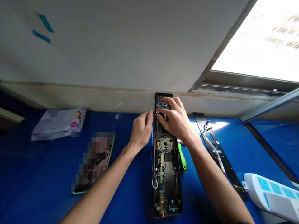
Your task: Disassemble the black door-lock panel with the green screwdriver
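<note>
A long black door lock housing point(169, 177) lies open-side up, its brass and metal parts showing. My left hand point(142, 129) is closed beside its left edge, thumb and fingers pinched near the top of a thin white wire point(152, 161). That wire runs down along the housing and loops at its lower end. Over the far end of the housing is my right hand point(175, 116), fingers bent above a blue circuit board point(160, 102). Its thumb and index fingertip come close together by the board's lower edge, at short pale wires point(157, 119). What they grip there is too small to tell.
A green-and-black screwdriver point(182, 158) lies right of the housing. Farther right are a black metal plate point(216, 144) with a taped cable and a white power strip point(275, 194). On the left rest a phone point(95, 161) and a purple-white packet point(59, 123). A wall stands behind.
</note>
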Tool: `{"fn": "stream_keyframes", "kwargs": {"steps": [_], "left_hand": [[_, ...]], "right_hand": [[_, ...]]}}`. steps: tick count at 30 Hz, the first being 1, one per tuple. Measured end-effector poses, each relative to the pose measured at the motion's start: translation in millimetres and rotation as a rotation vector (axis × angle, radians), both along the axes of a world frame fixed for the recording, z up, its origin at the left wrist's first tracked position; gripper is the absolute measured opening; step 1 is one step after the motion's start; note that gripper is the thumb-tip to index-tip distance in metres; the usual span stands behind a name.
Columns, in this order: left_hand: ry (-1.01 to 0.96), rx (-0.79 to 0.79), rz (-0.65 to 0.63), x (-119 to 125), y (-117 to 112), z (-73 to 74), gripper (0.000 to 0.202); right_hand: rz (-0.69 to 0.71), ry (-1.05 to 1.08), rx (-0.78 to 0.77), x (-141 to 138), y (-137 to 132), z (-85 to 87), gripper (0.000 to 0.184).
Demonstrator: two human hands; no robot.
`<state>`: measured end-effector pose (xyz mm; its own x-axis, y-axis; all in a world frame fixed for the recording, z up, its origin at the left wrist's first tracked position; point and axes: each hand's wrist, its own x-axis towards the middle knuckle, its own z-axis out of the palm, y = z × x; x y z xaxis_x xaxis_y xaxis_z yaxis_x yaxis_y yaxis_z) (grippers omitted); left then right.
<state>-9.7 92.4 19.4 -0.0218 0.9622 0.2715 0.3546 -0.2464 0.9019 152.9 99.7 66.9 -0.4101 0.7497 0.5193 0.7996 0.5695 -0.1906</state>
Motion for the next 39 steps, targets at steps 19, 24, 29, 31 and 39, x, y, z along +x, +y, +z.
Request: {"fn": "stream_keyframes", "kwargs": {"steps": [19, 24, 29, 31, 39], "left_hand": [[-0.44, -0.118, -0.192, 8, 2, -9.2, 0.038], [-0.449, -0.106, -0.197, 9, 2, -8.5, 0.038], [-0.437, -0.125, -0.197, 8, 3, -7.2, 0.043], [-0.418, -0.142, -0.194, 7, 3, -6.6, 0.046], [-0.389, -0.197, -0.026, 3, 1, -11.1, 0.063]], "right_hand": [[0.026, 0.051, 0.094, -9, 0, -13.7, 0.033], [0.048, 0.073, 0.112, -10, 0, -13.4, 0.035], [0.048, 0.129, 0.138, -8, -1, -17.8, 0.028], [0.05, 0.149, 0.151, -7, 0, -20.3, 0.025], [0.233, 0.122, 0.13, -4, 0, -18.9, 0.022]]}}
